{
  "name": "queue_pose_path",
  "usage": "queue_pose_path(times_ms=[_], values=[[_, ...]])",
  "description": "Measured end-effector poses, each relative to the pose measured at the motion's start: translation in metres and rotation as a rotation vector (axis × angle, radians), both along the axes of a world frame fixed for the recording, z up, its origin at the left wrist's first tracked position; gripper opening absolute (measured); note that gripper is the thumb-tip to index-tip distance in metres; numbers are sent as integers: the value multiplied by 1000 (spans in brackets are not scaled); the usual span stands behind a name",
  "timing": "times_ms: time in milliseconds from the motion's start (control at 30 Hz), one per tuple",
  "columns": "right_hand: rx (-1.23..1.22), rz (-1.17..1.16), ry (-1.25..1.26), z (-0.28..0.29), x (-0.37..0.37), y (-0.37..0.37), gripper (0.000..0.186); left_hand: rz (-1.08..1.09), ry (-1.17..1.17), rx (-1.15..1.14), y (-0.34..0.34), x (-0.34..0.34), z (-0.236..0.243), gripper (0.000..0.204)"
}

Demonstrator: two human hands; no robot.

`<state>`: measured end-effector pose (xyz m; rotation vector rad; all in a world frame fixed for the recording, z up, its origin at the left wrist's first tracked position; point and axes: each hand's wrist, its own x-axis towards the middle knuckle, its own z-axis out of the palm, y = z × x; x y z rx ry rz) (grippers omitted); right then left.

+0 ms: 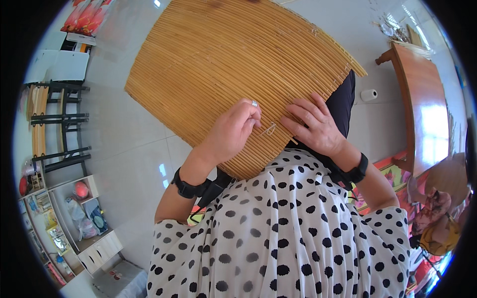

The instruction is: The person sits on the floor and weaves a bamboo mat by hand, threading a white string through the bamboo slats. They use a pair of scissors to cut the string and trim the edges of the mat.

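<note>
A large mat of thin brown sticks [198, 59], bound side by side with thread, lies across my lap and stretches away from me. My left hand [234, 126], with a ring on one finger, is closed over the near part of the mat. Its fingertips are curled in a pinch, and whatever they hold is hidden. Just right of them a loose loop of pale thread [269, 130] lies on the sticks. My right hand [315, 125] rests on the mat's right edge, its fingers apart and slightly bent. One stick end [294, 141] juts out below that hand.
On the floor at right stands a small white spool [368, 95], beside a low wooden table [420, 99]. Black metal stools [62, 119] and an open shelf [74, 218] with bags line the left. Scraps of sticks [397, 32] lie at the far right.
</note>
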<state>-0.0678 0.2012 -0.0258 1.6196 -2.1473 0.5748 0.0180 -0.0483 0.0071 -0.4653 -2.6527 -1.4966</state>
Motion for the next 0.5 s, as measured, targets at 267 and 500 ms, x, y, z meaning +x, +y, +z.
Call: queue_pose_path(times_ms=[267, 500], values=[[-140, 151, 194, 4, -5, -15, 31, 160, 148, -1, -32, 8, 18, 17], [-280, 245, 229, 40, -11, -31, 36, 672, 494, -35, -117, 55, 100, 22]])
